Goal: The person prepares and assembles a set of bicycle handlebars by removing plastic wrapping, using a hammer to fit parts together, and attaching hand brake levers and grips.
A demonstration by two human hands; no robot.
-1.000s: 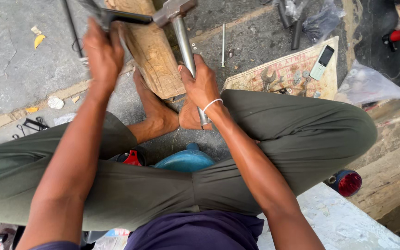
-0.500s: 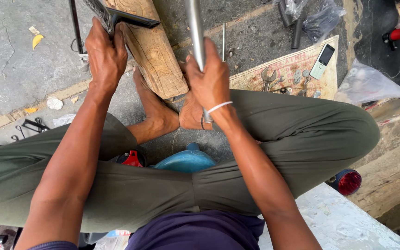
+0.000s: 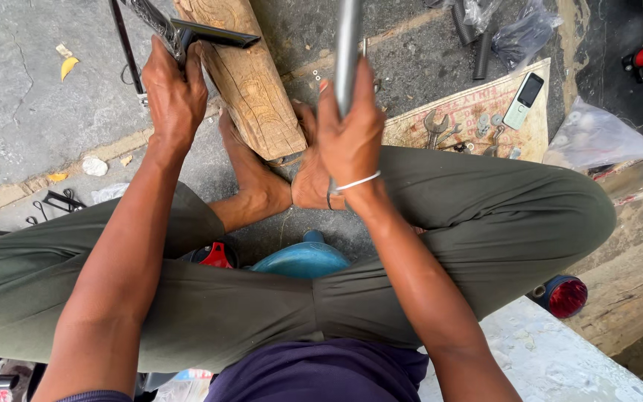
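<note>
- You sit low on the stone floor point(image 3: 31, 112) with your knees spread wide in olive trousers point(image 3: 500, 216), bare feet drawn together in front of you.
- A thick wooden block point(image 3: 251, 89) lies tilted on the ground, its near end wedged between your feet.
- To your right, a flattened piece of cardboard point(image 3: 478, 97) carries wrenches point(image 3: 434, 128), washers and a small phone point(image 3: 524, 100).
- Your right hand point(image 3: 351, 138) has its fingers clamped around a grey metal handle point(image 3: 347, 45), which stands nearly upright and runs out of the top of the view; its head is out of sight.
- Your left hand point(image 3: 175, 93) is closed tight on a dark metal part point(image 3: 187, 33), pressing it onto the far end of the block, with a black bar jutting across the wood.
- A blue rounded object point(image 3: 299, 260) sits between your legs, a red one point(image 3: 213, 255) just beside it.
</note>
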